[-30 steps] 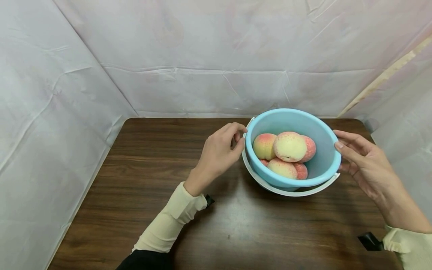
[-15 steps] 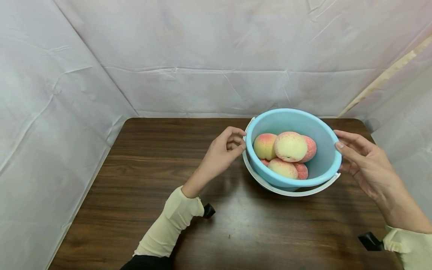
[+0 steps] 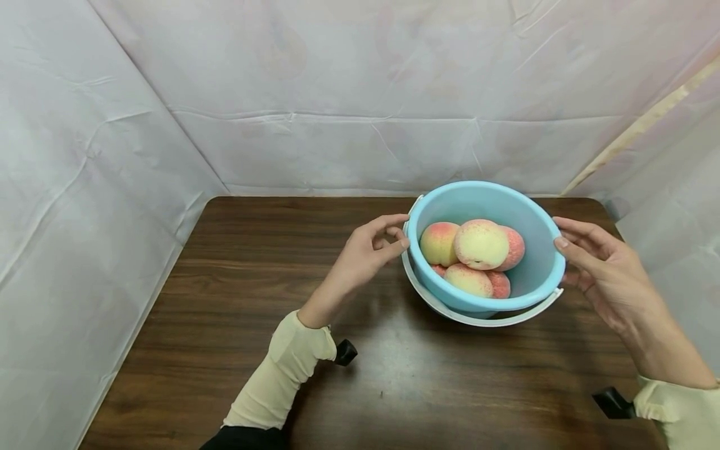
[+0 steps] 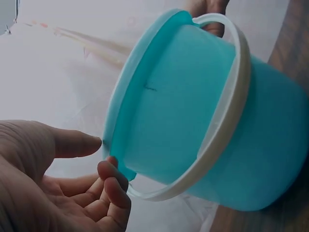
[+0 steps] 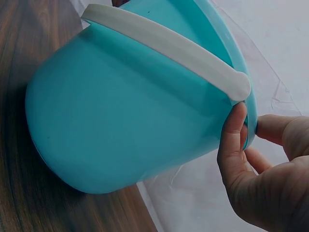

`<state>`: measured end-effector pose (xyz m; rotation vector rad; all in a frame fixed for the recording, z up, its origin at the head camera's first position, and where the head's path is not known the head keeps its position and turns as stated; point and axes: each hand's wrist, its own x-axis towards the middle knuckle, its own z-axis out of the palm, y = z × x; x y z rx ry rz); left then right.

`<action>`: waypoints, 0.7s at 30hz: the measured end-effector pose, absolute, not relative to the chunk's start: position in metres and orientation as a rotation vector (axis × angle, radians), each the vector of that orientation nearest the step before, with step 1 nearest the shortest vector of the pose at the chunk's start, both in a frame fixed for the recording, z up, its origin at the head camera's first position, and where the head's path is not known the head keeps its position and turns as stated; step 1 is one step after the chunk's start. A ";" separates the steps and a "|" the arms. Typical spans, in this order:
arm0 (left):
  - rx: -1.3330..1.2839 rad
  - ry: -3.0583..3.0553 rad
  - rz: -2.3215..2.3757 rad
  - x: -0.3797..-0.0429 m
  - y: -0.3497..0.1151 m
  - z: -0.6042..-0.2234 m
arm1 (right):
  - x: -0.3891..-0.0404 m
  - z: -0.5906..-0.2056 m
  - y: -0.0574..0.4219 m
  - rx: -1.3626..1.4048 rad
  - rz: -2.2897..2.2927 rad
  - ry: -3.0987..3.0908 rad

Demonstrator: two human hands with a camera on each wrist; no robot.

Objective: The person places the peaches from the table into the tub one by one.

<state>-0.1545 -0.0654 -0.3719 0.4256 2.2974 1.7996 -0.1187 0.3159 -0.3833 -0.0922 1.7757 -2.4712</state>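
A light blue bucket (image 3: pixel 542 250) stands on the brown wooden table, with several yellow-and-red peaches (image 3: pixel 480 244) inside. Its white handle (image 3: pixel 489 322) hangs down at the front. On the bucket's left side, my left hand (image 3: pixel 360 256) holds the rim with thumb and curled fingertips. In the left wrist view, the thumb is at the rim's top and the fingers lie below it, by the handle's end. At the right side, my right hand (image 3: pixel 613 275) pinches the rim, thumb above and fingers beneath, close to the handle's other end (image 5: pixel 236 87).
The dark wood-grain table (image 3: pixel 253 281) ends at a back edge just behind the bucket. White sheeting (image 3: pixel 337 156) rises behind and at both sides. A black piece (image 3: pixel 345 353) sticks out from the left cuff, and another (image 3: pixel 613 403) from the right cuff.
My left hand has turned slightly at the bucket's rim, its wrist and forearm shifting a little down. The right hand keeps its hold, and the bucket stays practically where it was.
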 end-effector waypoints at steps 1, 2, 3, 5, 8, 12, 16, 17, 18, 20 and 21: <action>0.430 2.306 1.788 -0.155 -0.066 -0.371 | -0.119 -0.383 0.315 -0.092 -2.467 1.783; 0.427 2.307 1.782 -0.155 -0.068 -0.371 | -0.119 -0.383 0.314 -0.090 -2.461 1.788; 0.422 2.305 1.780 -0.155 -0.069 -0.370 | -0.120 -0.382 0.313 -0.089 -2.454 1.796; 0.412 2.299 1.786 -0.155 -0.071 -0.369 | -0.121 -0.381 0.311 -0.086 -2.440 1.815; 0.385 2.301 1.794 -0.153 -0.072 -0.365 | -0.120 -0.378 0.308 -0.086 -2.418 1.857; 0.346 2.320 1.791 -0.153 -0.077 -0.362 | -0.123 -0.375 0.297 -0.092 -2.388 1.903; 0.321 2.355 1.782 -0.157 -0.087 -0.362 | -0.130 -0.372 0.281 -0.089 -2.357 1.937; 0.314 2.366 1.780 -0.158 -0.090 -0.362 | -0.131 -0.371 0.277 -0.083 -2.350 1.947; 0.305 2.374 1.779 -0.159 -0.093 -0.362 | -0.133 -0.371 0.274 -0.080 -2.347 1.955; 0.296 2.399 1.766 -0.161 -0.097 -0.360 | -0.136 -0.370 0.267 -0.083 -2.349 1.956; 0.292 2.412 1.753 -0.162 -0.099 -0.359 | -0.139 -0.370 0.264 -0.088 -2.356 1.948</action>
